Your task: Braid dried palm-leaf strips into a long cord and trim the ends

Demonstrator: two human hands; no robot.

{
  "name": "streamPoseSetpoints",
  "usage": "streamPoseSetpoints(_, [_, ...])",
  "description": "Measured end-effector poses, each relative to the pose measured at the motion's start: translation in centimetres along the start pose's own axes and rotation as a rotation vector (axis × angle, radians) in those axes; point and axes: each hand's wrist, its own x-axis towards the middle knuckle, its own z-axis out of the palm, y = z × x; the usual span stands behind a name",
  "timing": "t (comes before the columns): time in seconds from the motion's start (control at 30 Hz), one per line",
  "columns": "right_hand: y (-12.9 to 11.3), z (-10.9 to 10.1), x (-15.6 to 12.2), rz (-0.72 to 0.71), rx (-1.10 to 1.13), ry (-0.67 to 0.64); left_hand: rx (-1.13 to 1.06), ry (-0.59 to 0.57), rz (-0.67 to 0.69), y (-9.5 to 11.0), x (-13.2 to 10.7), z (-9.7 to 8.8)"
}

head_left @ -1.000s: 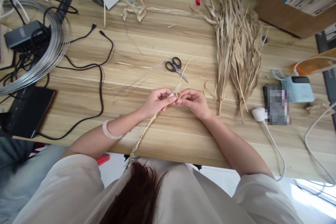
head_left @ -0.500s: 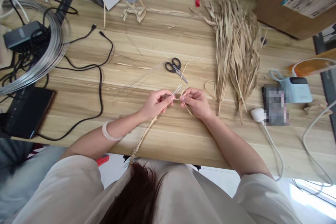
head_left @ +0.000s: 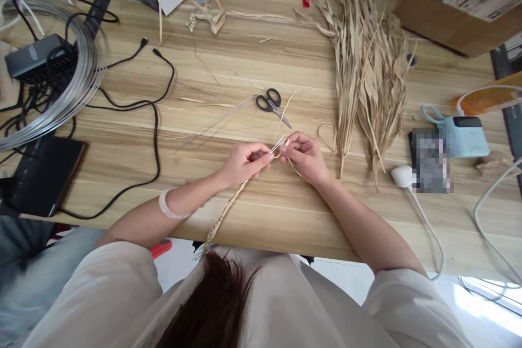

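Observation:
My left hand (head_left: 248, 163) pinches the end of a wire stem wrapped in dry straw-coloured leaf strips (head_left: 222, 213); bare silvery wire tips (head_left: 278, 143) stick out past the thumb. The wrapped length slants down toward my body, over the table's front edge. Close on the right, my right hand (head_left: 305, 157) is closed on a thin dry leaf strip (head_left: 294, 167), which runs between both hands and trails below the fingers. Just beyond the hands lie black-handled scissors (head_left: 274, 106) with another thin strip (head_left: 288, 104) across the blades.
Bundles of dry leaves (head_left: 359, 76) lie to the right of centre. A coil of wire (head_left: 84, 81), black cables (head_left: 157, 141) and a black phone-like slab (head_left: 47, 174) occupy the left. Cardboard boxes (head_left: 444, 22) and a light-blue power bank (head_left: 468, 136) stand on the right.
My left hand has shifted slightly right, toward the right hand. The leaf strip between the hands now curves by the wire tips. Both hands keep their hold.

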Motion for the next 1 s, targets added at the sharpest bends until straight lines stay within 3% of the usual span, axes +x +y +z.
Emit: streamPoseSetpoints(1.0, [0.0,0.02,0.22,0.023,0.0,0.1,0.075,-0.013,0.026,0.56,0.01,0.12])
